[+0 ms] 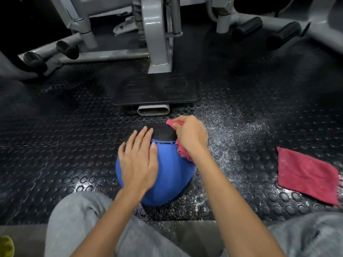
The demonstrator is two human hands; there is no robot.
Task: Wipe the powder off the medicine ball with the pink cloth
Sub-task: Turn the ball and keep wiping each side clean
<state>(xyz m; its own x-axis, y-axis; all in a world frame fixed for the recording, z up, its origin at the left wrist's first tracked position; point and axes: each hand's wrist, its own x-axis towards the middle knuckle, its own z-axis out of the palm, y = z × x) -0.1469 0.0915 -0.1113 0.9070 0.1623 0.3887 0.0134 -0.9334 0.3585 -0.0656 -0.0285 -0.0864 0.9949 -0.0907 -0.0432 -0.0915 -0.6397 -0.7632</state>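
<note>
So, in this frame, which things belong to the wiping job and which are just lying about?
In the job:
- blue and black medicine ball, under the flat left hand
- bunched pink terry cloth, gripped by the right hand against the ball

Lying about:
- second pink terry cloth, on the black studded rubber floor
- grey metal machine frame
- black rectangular footplate
- white powder on the floor

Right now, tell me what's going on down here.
A person is wiping a blue and black medicine ball on the studded floor. The left hand rests flat on the ball, steadying it; the right hand grips a pink cloth against its upper right side. White powder is scattered on the floor to the right, near a second cloth lying flat.
</note>
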